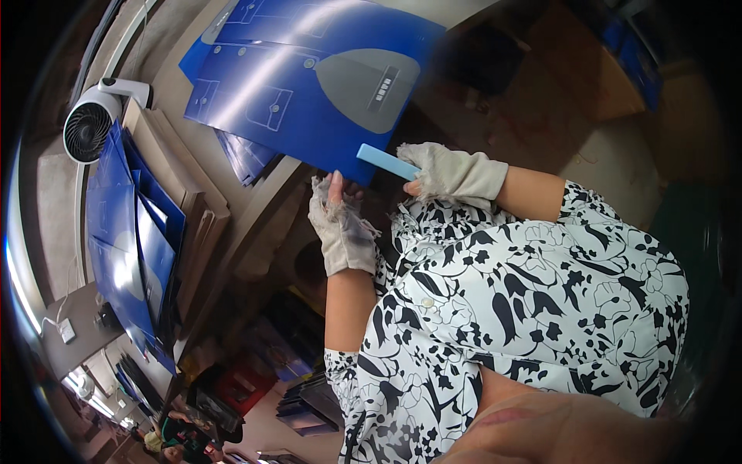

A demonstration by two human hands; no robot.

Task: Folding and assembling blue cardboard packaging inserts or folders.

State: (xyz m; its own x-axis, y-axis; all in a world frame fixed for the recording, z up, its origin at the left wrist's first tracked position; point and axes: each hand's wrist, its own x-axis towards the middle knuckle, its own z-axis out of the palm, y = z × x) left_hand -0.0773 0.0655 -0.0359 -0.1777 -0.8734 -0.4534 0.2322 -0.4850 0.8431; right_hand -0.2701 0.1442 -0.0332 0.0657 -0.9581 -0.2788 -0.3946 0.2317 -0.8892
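Observation:
A glossy blue printed sheet with a grey rounded panel and white pocket outlines lies on the worktable, its near corner past the edge. My left hand, in a worn whitish fingerless glove, pinches that corner, thumb on top and fingers mostly hidden beneath. In my right hand, gloved the same way, is a flat light-blue bar. The bar's far end reaches over the sheet near its corner; whether it touches cannot be made out. Another blue sheet lies beyond, partly overlapping.
Left of the table stand folded blue sheets beside a stack of brown cardboard. A white fan sits at the far left. A cardboard box is at the far right. Other people are at the lower left.

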